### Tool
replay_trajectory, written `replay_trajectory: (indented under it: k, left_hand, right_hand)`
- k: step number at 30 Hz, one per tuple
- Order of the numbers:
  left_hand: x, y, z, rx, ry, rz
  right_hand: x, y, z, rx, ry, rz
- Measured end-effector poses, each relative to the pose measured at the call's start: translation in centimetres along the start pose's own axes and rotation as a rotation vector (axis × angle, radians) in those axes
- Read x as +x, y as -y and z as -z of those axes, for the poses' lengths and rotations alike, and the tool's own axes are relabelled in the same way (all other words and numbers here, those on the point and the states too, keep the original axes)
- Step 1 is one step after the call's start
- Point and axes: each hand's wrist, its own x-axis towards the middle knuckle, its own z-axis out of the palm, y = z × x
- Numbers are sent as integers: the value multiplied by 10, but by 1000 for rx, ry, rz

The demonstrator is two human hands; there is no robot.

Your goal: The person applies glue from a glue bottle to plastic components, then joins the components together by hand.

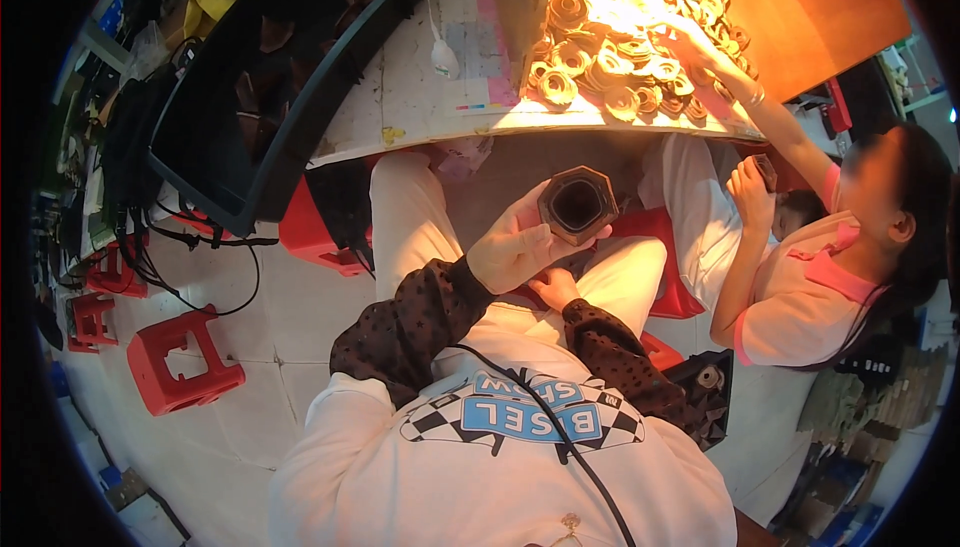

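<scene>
A brown octagonal cup-like piece with a dark hollow middle faces up above my lap. My left hand is closed around it from the left and below, with fingertips showing at its lower right edge. Lower down, my right hand rests at my lap, apart from the piece. Its fingers are mostly hidden, so I cannot make out whether it holds anything. Beyond my knees is the table, with a heap of ring-shaped pieces under bright light.
A large dark tray with brown angular pieces juts over the table's left edge. At right, a co-worker reaches into the heap and holds a small brown piece. Red stools, hanging cables and a black crate are around me.
</scene>
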Motion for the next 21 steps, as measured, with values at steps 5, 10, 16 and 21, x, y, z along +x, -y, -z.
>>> replay_trajectory:
  k: [5,10,16,21]
  left_hand:
    - [-11,2,4,0,-22,65]
    - [-30,0,12,51,-125,176]
    - [-41,-1,21,125,-220,250]
    - [-39,-4,22,156,-246,294]
  right_hand:
    - [-3,3,1,74,-68,68]
    - [-4,7,11,127,-163,198]
    - [-12,13,38,269,-249,103]
    - [-19,21,71,417,-283,126]
